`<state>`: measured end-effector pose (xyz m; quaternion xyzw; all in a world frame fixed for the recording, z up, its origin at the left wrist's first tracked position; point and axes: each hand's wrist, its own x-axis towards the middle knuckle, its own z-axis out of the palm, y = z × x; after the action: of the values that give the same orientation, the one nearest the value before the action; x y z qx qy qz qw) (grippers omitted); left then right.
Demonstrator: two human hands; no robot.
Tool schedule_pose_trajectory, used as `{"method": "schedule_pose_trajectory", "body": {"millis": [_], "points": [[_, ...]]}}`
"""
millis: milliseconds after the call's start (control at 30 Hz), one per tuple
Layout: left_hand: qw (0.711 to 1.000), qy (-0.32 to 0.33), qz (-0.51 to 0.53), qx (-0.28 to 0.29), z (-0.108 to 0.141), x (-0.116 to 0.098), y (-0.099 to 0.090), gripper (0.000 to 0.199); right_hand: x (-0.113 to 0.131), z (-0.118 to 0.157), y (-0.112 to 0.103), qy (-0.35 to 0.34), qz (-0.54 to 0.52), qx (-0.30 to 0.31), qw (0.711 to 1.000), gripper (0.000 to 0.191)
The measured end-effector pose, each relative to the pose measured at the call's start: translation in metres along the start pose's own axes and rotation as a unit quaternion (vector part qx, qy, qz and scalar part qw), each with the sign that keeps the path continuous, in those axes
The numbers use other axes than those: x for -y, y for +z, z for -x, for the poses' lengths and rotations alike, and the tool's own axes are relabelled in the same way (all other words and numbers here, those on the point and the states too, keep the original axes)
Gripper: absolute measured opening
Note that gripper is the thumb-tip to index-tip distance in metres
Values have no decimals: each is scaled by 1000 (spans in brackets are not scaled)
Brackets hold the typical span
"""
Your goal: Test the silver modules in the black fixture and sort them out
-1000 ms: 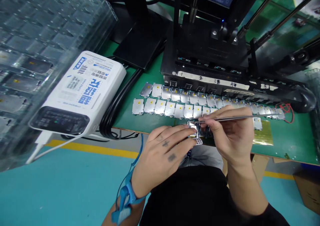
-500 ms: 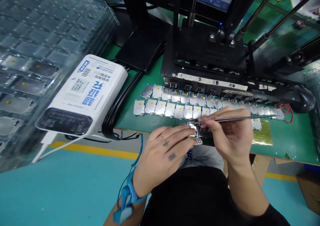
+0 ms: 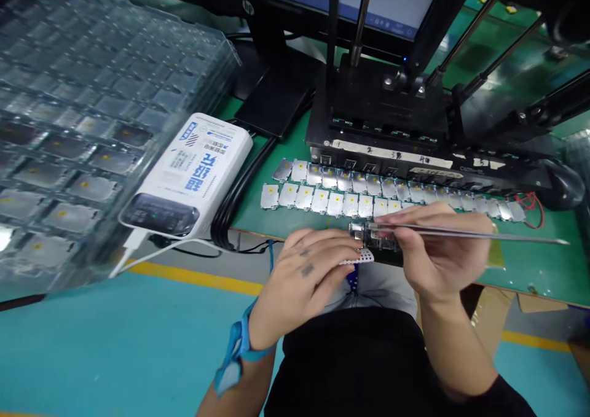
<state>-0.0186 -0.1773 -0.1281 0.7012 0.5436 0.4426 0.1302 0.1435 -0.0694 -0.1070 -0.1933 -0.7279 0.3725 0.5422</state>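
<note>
My left hand, with a blue strap on its wrist, is closed at the table's front edge on a small white dotted strip. Its fingertips also lie beside a small circuit board. Metal tweezers are pinched in my right hand, their tips hidden close to the board. Behind both hands, two rows of silver boards with yellow marks lie on the green table.
A white power bank with a cable and clear trays of boards stand at the left. A black machine with switches and rods stands behind the rows; a monitor is at the back.
The view has shifted, so the table objects appear farther right. The tweezers' far end now points farther right and slightly lower, and my right hand has turned a little.
</note>
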Motion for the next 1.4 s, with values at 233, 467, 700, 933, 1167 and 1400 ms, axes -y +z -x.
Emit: {"method": "schedule_pose_trajectory", "body": {"millis": [233,467,700,933,1167,1400], "points": [[993,-30,93,-71,2,-9,-1,17,33,17,9,27,-149,-43,988,29],[986,-42,124,-99,0,-29,8,19,35,27,5,22,-173,-59,983,30],[989,-33,109,-93,-4,-38,12,13,39,30,-5,33,-161,-74,984,28],[991,-40,101,-77,-4,-41,16,14,38,33,-10,30,-163,-70,984,26],[999,-18,12,-49,-7,-30,17,19,19,17,-22,91,-100,-95,986,18],[993,74,-93,14,-12,-10,22,18,-11,2,-22,154,1,-25,988,17]]}}
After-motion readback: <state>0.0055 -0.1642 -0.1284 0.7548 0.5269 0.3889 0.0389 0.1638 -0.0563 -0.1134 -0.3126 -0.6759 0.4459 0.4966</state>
